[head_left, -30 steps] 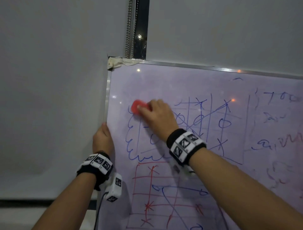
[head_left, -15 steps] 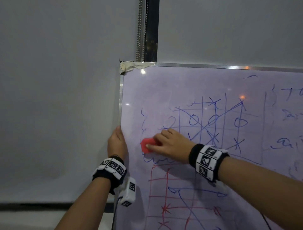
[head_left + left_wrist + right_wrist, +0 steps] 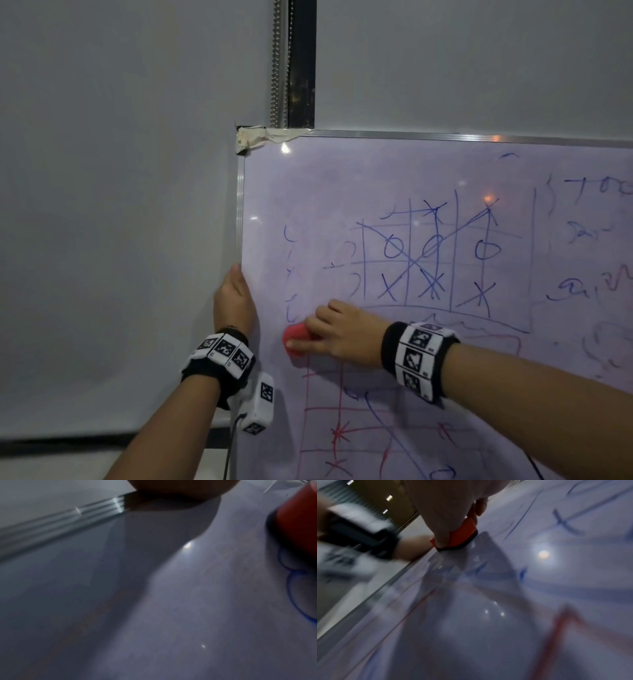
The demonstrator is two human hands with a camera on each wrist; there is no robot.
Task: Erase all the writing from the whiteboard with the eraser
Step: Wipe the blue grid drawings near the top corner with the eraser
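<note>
Right hand [image 3: 337, 334] wiping whiteboard [image 3: 342, 185] with red eraser [image 3: 297, 339]; left hand [image 3: 234, 301] on board's left edge.

Right fingers curled over the eraser, gripping it flat against the board, low left, between the blue grid [image 3: 442, 257] and the red grid [image 3: 342, 428]. Left hand on the metal frame [image 3: 239, 205], fingers out of sight behind the edge, can't tell how they lie. Blue loops remain left of the eraser; more scribbles at far right. Tape [image 3: 253, 138] on the top left corner.

Dim light, glare spots, blurred wrist views
</note>
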